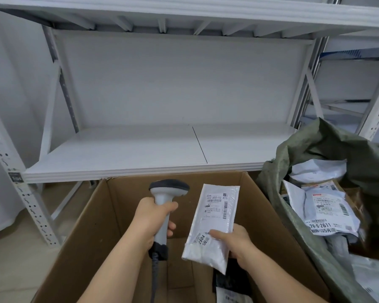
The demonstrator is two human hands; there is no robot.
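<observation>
Head view. Grips the handle of a grey plastic handheld barcode scanner (169, 188) in the left hand (149, 219), fingers curled round it. Pinches a flat white labelled plastic mailer pouch (214, 215) by its lower end in the right hand (236, 243), just beside the scanner, above an open brown cardboard box (92, 226), before a white metal shelf (118, 149).

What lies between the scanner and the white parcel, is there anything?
In the head view the gap between the scanner and the white parcel is bare; only the cardboard box wall shows behind it.
</observation>
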